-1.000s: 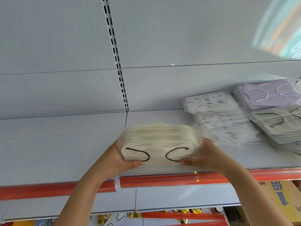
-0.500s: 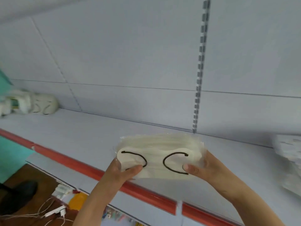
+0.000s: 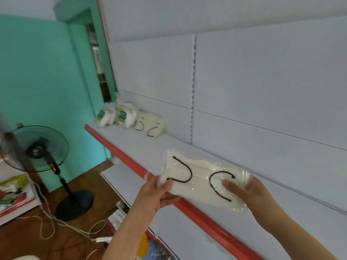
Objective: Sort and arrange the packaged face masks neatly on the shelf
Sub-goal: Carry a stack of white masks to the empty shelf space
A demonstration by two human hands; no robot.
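A person holds a clear-wrapped pack of cream face masks [image 3: 202, 182] with black ear loops just above the front of a long pale shelf [image 3: 187, 147], the left hand [image 3: 157, 194] pinching its left end and the right hand [image 3: 249, 194] gripping its right end. Far along the shelf, a matching cream pack [image 3: 150, 126] already sits beside what look like white packs with green labels [image 3: 120, 117], though they are blurred. The held pack has yet to be placed, probably next to that group.
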